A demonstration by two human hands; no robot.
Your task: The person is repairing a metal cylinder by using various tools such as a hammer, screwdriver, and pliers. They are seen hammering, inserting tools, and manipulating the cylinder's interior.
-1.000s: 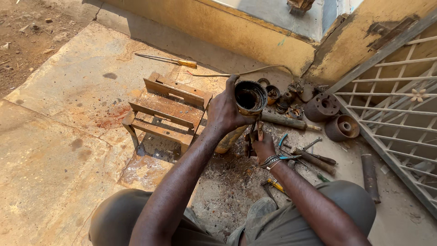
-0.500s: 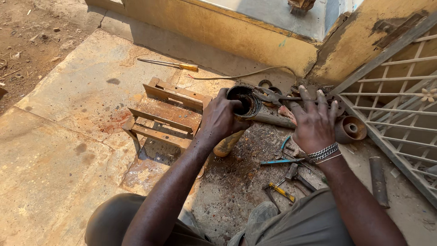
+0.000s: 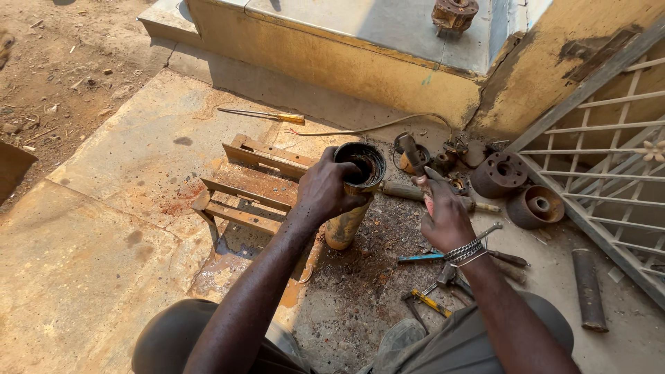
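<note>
I am gripping the top rim of an upright dirty yellow cylinder (image 3: 353,197) with my left hand (image 3: 325,190), fingers clenched round its dark open mouth. The cylinder is standing on the concrete floor (image 3: 104,242), just right of a rusty metal frame (image 3: 242,187). My right hand (image 3: 443,215) is closing on a small reddish tool (image 3: 427,201), held upright just right of the cylinder; what kind of tool, I cannot tell. My judgement: I am steadying the cylinder to work inside its mouth, so I am keeping the left grip firm and the body vertical, bringing the tool in from above, square to the opening. The floor here is littered with rust grit, so slipping is a risk. Rusty round wheels (image 3: 516,187) are lying far right, pliers (image 3: 429,301) near my knee, a screwdriver (image 3: 267,115) far off.
</note>
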